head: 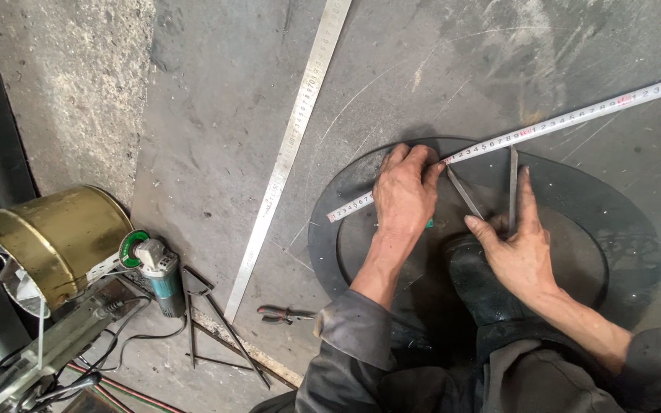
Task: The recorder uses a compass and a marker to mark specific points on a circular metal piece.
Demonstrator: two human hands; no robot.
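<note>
My left hand [405, 195] presses flat on a steel ruler [575, 116] that lies across a dark round metal disc [621, 222], with something green just showing under the palm. My right hand [516, 245] holds a metal divider [491, 187] by its hinge, its two legs spread and their points reaching up to the ruler's edge. A black shoe [474, 287] rests on the disc between my forearms. The disc lies on a large grey steel sheet [223, 115].
A long steel rule [288, 153] lies diagonally on the sheet to the left. Red-handled pliers [284, 313] and thin metal rods [223, 329] lie near the sheet's lower edge. An angle grinder [156, 268], a brass-coloured can [55, 241] and cables sit at lower left.
</note>
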